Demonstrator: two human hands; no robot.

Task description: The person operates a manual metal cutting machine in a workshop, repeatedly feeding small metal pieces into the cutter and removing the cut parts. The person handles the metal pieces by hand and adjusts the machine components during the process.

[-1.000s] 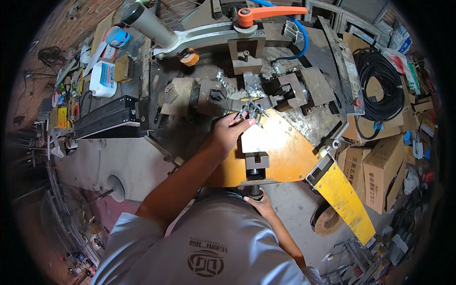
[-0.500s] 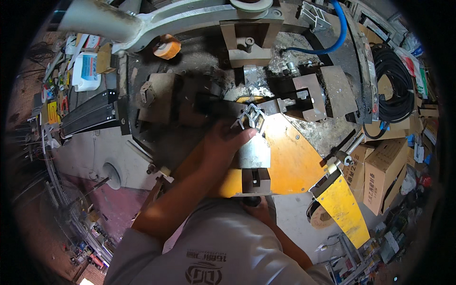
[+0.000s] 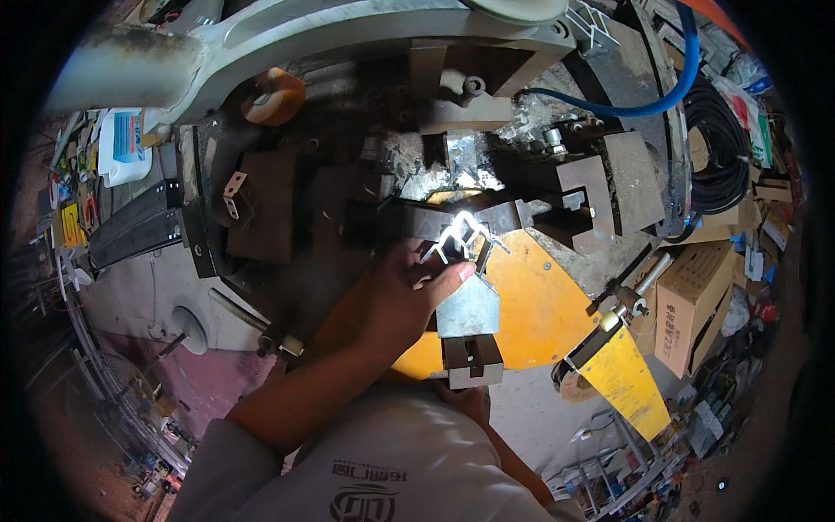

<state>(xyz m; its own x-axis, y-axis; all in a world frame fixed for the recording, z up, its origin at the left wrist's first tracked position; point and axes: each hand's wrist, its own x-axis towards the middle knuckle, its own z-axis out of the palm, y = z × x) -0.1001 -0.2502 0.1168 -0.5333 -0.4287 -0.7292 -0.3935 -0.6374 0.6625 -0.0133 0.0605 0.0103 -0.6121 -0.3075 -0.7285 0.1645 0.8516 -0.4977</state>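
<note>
A short, shiny metal profile with angular, open walls stands in bright light at the middle of the machine. My left hand closes around its near left side, with the thumb on the edge towards me. Just below the thumb lies a pale metal block, and nearer my body sits a slotted steel block. My right hand is low, beneath the front of the machine by my shirt. Its fingers are hidden under the slotted block, so what they touch cannot be seen.
Yellow plates form the machine's front. Steel jaws stand on the right, with a blue hose behind. An orange tape roll rests at the back left. Cardboard boxes and coiled black cable are at the right.
The whole view has shifted and tilted slightly. My left hand keeps its grip on the profile, which now appears brighter. My right hand shows less of its fingers and the dark knob beside it is hidden.
</note>
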